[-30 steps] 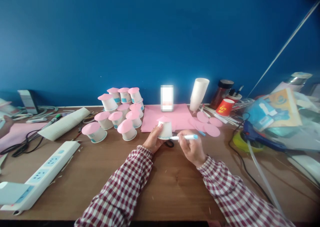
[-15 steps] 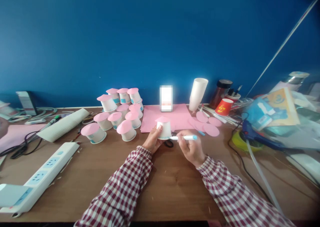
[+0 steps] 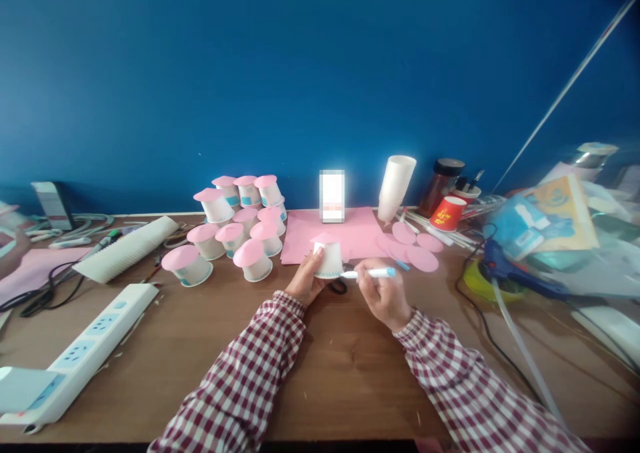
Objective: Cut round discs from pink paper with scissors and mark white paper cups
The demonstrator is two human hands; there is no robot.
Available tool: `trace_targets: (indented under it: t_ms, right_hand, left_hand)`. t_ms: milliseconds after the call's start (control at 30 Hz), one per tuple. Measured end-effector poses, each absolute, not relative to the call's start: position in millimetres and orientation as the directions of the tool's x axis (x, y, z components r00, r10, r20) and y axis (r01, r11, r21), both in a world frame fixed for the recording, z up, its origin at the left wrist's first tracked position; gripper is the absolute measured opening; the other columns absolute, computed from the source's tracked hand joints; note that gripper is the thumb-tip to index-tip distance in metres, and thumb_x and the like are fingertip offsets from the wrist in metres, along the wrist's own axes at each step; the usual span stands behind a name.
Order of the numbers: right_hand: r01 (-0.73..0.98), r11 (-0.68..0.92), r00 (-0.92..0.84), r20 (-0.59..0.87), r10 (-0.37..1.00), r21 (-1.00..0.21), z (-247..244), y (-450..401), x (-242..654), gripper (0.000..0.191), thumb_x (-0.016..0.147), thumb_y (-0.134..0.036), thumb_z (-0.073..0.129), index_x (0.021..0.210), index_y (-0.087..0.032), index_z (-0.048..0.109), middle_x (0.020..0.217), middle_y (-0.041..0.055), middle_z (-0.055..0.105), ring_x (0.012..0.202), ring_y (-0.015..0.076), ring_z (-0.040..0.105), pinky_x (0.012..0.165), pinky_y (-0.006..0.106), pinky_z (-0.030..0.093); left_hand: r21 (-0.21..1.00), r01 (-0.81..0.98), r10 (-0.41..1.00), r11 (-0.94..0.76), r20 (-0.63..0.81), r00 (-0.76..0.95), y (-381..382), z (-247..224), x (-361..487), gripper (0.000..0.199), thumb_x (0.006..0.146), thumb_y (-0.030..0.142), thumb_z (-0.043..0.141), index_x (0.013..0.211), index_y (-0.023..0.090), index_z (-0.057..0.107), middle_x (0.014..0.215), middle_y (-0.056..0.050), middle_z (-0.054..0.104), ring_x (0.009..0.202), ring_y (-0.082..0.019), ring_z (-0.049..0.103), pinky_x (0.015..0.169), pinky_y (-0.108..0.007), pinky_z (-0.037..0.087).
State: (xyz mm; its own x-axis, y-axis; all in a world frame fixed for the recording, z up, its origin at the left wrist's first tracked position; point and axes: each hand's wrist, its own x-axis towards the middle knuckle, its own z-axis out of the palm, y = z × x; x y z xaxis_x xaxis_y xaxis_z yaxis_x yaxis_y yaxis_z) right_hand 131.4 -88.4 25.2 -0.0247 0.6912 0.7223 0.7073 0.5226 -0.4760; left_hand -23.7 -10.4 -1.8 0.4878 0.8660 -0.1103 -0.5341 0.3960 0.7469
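An upside-down white paper cup (image 3: pixel 331 258) with a pink paper cone on its base is gripped by my left hand (image 3: pixel 304 278), thumb on its side. A blue-green zigzag line runs along the cup's lower rim. My right hand (image 3: pixel 383 296) closes around a white marker pen (image 3: pixel 370 274) with a light blue end. The pen's tip points left at the cup's rim; whether it touches I cannot tell. Several similar cups with pink tops (image 3: pixel 253 260) stand to the left. Behind my hands lies pink paper (image 3: pixel 303 236), with cut pink circles (image 3: pixel 423 258) at its right.
A stack of white paper cups (image 3: pixel 397 186) stands at the back, near a red cup (image 3: pixel 448 214). Rightward are a blue glue gun (image 3: pixel 520 276) and plastic bags. At left lie a power strip (image 3: pixel 100 346) and a ridged white block (image 3: pixel 127 248). Another person's hand (image 3: pixel 15 250) shows at the far left.
The pen and my right hand have shifted very slightly right. My left hand keeps its hold on the cup. At the far left, the other person's hand has moved, with a cup above it.
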Motion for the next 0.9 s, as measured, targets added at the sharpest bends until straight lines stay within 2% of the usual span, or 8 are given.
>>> trace_targets:
  t_ms: [167,300,600,900]
  right_hand:
    - [0.687,0.515,-0.009,0.703,0.711,-0.513,25.6,-88.6,130.8,0.017,0.088,-0.022,0.042,0.080,-0.018,0.056,0.066,0.0036,0.059,0.058,0.0152,0.056,0.057,0.027,0.044]
    - [0.699,0.517,-0.029,0.703,0.711,-0.495,23.7,-89.8,130.0,0.014,0.087,-0.022,0.044,0.080,-0.018,0.056,0.067,0.0029,0.059,0.058,0.0146,0.055,0.057,0.026,0.043]
    - [0.700,0.538,-0.064,0.709,0.703,-0.470,23.3,-89.8,130.9,0.015,0.087,-0.022,0.043,0.080,-0.018,0.055,0.068,0.0031,0.059,0.060,0.0148,0.055,0.059,0.026,0.044]
    - [0.736,0.538,-0.045,0.763,0.644,-0.411,20.3,-89.2,131.8,0.013,0.087,-0.020,0.044,0.083,-0.018,0.056,0.072,0.0047,0.062,0.064,0.0160,0.058,0.062,0.027,0.045]
  left_hand:
    - [0.743,-0.544,0.866,0.391,-0.098,0.490,-10.5,-1.6,-22.8,0.035,0.077,0.040,0.061,0.097,0.012,0.060,0.087,-0.009,0.065,0.080,-0.020,0.062,0.076,-0.033,0.049]
    - [0.767,-0.554,0.881,0.324,-0.032,0.471,-11.5,1.1,-21.5,0.034,0.077,0.037,0.062,0.100,0.012,0.060,0.089,-0.008,0.065,0.078,-0.017,0.062,0.074,-0.030,0.048]
    - [0.803,-0.515,0.857,0.299,0.011,0.515,-11.5,-1.5,-22.2,0.036,0.078,0.037,0.061,0.104,0.012,0.061,0.089,-0.009,0.065,0.077,-0.016,0.061,0.072,-0.028,0.048]
    - [0.800,-0.509,0.845,0.316,0.006,0.535,-12.5,0.8,-21.2,0.035,0.078,0.037,0.061,0.101,0.011,0.062,0.089,-0.010,0.066,0.075,-0.017,0.061,0.069,-0.028,0.048]
